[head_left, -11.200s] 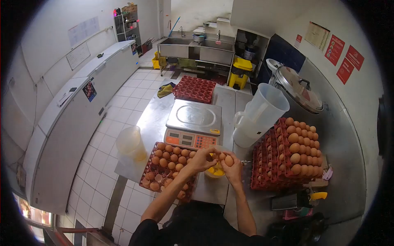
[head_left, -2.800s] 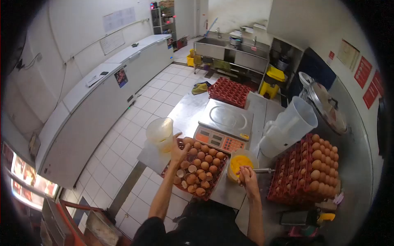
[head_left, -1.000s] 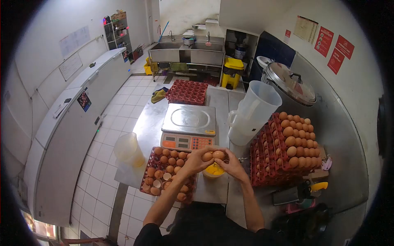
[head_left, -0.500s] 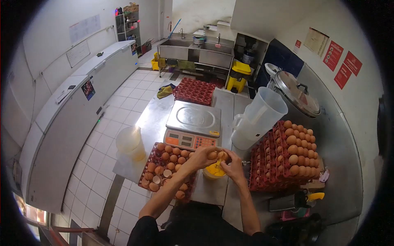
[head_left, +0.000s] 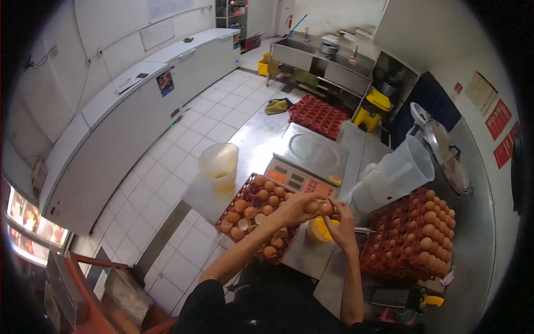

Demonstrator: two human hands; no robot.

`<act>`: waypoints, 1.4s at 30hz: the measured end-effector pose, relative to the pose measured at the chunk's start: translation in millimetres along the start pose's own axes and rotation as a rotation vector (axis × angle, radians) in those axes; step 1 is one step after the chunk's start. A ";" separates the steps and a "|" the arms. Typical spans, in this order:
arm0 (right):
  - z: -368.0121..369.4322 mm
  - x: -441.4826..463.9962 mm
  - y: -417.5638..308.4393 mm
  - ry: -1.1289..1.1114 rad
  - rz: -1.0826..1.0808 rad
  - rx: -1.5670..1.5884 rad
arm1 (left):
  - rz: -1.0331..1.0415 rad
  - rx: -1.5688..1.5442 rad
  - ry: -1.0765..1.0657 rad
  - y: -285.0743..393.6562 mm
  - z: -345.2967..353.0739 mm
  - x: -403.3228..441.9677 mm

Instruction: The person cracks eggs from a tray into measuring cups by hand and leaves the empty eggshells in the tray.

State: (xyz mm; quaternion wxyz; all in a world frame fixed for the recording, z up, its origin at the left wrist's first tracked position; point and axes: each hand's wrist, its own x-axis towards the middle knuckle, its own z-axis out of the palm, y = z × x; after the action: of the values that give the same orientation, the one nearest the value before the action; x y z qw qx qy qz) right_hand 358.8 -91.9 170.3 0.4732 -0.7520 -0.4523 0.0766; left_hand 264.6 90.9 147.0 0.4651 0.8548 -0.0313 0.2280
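Note:
My left hand (head_left: pixel 300 208) is closed round a brown egg (head_left: pixel 312 207), above a tub of yellow egg (head_left: pixel 320 229). Against it, my right hand (head_left: pixel 343 224) pinches a brown eggshell (head_left: pixel 327 208) with its fingertips; the fingers partly cover it, and I cannot tell whether it is fully split. Under my left forearm lies a red egg tray (head_left: pixel 229 216) with whole brown eggs and several empty shell halves (head_left: pixel 243 224).
An orange-fronted scale (head_left: pixel 311 150) stands beyond the hands. At left is a cloudy plastic jug (head_left: pixel 218 161); at right, a tall clear jug (head_left: pixel 397 172) and stacked trays of eggs (head_left: pixel 409 236). Empty red trays (head_left: pixel 317 115) lie at the back. A white chest freezer (head_left: pixel 139 122) lines the wall.
The view has swung left, so the table sits further right. The egg and shell remain between my hands over the tub; the strand of egg hanging below them earlier no longer shows.

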 end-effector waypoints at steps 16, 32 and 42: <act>207.8 64.0 79.0 -0.692 -0.328 -0.698 | -0.388 0.291 0.264 -145.7 -106.9 -138.7; 190.7 78.0 80.4 -0.674 -0.414 -0.328 | -0.526 0.137 0.589 -126.3 -82.0 -116.5; 123.4 32.5 33.1 -0.075 0.539 1.400 | -0.126 -0.103 0.956 1.3 -6.6 -61.2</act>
State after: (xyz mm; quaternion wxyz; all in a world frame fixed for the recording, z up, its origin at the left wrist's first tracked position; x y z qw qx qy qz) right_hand 330.7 7.1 87.9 0.7902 -0.3568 -0.1139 0.4851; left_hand 207.1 85.8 125.5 0.4819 0.6304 0.2264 0.5650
